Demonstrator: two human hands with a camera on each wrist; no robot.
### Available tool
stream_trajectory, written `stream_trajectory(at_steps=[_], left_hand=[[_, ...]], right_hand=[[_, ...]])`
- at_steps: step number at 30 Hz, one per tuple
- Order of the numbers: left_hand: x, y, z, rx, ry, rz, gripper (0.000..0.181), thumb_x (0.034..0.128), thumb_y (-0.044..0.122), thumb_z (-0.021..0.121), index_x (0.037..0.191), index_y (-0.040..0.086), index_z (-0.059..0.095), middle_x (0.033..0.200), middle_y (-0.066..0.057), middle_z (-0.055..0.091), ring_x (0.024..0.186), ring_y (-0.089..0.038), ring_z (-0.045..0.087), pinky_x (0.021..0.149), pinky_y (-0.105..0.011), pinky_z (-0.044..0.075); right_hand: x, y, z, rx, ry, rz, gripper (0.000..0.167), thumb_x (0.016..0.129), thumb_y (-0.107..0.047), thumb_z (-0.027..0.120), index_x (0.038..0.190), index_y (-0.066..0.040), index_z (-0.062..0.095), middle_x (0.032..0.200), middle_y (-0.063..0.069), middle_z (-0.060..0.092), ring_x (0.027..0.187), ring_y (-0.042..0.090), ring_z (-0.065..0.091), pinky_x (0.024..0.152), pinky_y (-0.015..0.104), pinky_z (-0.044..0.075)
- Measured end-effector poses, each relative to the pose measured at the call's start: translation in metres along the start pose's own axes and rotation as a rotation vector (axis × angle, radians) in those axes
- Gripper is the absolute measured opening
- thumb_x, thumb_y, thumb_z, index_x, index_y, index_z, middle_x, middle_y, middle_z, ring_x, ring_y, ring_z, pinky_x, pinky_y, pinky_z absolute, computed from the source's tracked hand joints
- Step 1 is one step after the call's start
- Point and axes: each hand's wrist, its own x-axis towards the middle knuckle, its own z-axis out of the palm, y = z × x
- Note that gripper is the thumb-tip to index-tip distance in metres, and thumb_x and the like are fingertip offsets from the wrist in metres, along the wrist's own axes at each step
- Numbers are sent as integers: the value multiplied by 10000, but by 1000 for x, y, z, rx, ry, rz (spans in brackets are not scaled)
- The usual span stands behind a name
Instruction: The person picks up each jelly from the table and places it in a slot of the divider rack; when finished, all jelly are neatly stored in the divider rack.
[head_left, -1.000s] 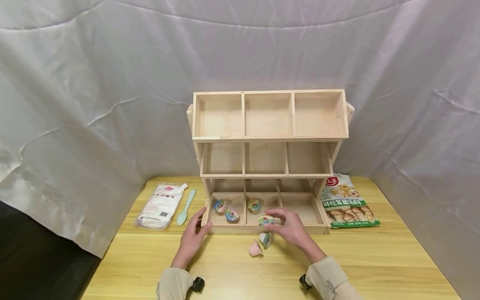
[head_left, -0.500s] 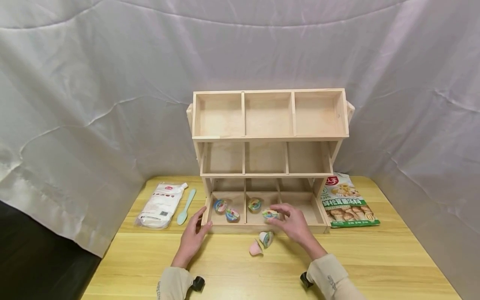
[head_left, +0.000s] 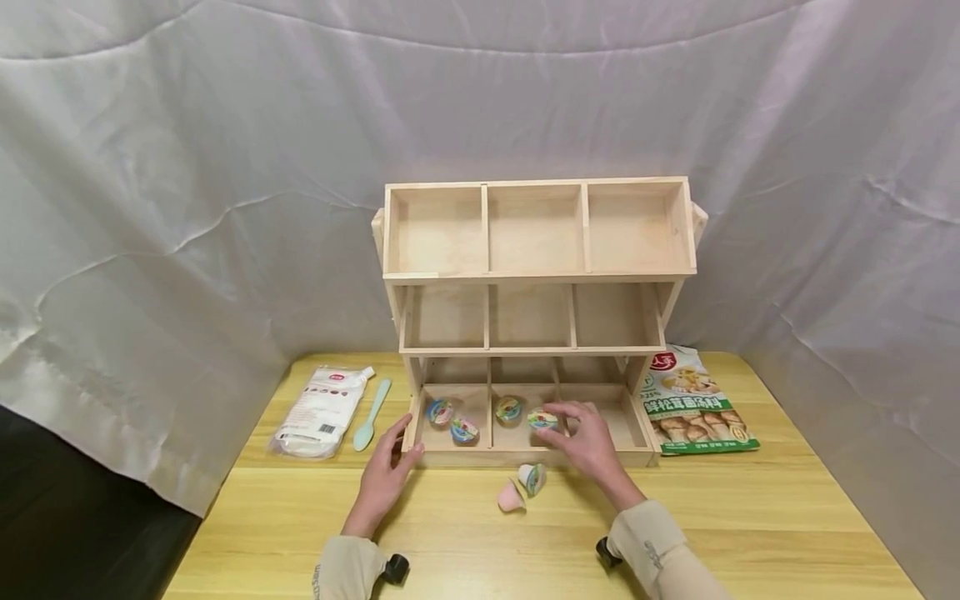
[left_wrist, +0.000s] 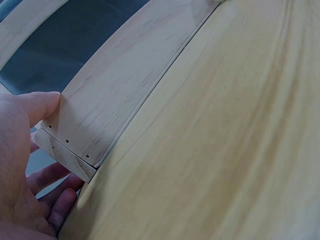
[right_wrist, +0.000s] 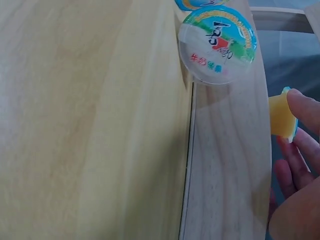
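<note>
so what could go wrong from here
The right hand pinches a small yellow plastic cup with a printed lid; it could slip and knock into the round printed-lid cup in the pale wooden middle compartment. The small white plastic cup and small pink plastic cup lie tipped on the yellow wooden table near that hand, which might brush them and set them rolling.

The right hand (head_left: 590, 443) runs off the edge of the right wrist view; the base of the yellow cup (right_wrist: 283, 119) in its fingers is probably hidden by the front wall of the tray (right_wrist: 230, 165). Left of those fingers, a blue-rimmed lid (right_wrist: 200, 4) is cut off above. The left hand (head_left: 385, 477) has fingers partly hidden behind the tray's corner; left of them, the pouch (head_left: 322, 408) has print too small to read.
</note>
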Motion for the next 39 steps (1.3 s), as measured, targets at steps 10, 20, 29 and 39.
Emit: stream_trajectory(at_steps=[10, 20, 29, 39], left_hand=[[1, -1, 1, 10, 13, 2, 622, 1017, 390, 663, 1578, 251, 433, 1588, -152, 456, 1384, -352, 514, 1136, -513, 421], [1, -1, 1, 8, 13, -11, 629, 1015, 406, 661, 1582, 271, 425, 1587, -143, 459, 1364, -335, 528, 1136, -506, 423], [0, 0, 0, 8, 12, -10, 629, 1016, 402, 661, 1583, 267, 423, 1579, -145, 467, 1354, -330, 538, 1131, -506, 428], [-1, 0, 0, 7, 8, -1, 627, 1018, 392, 661, 1584, 258, 425, 1592, -153, 453, 1371, -346, 524, 1135, -511, 425]], right_hand=[[3, 2, 3, 4, 22, 31, 424, 827, -213, 883, 1229, -150, 763, 1336, 137, 666, 1228, 328, 516, 1022, 578, 439], [2, -1, 6, -69, 27, 18, 427, 809, -214, 893, 1213, -149, 770, 1306, 128, 704, 1170, 314, 515, 953, 540, 476], [5, -2, 7, -137, 6, 15, 402, 822, -240, 884, 1202, -168, 775, 1307, 118, 715, 1127, 305, 523, 910, 509, 465], [6, -3, 9, -167, -2, 12, 410, 808, -254, 892, 1190, -155, 779, 1300, 127, 721, 1108, 326, 544, 919, 530, 437]])
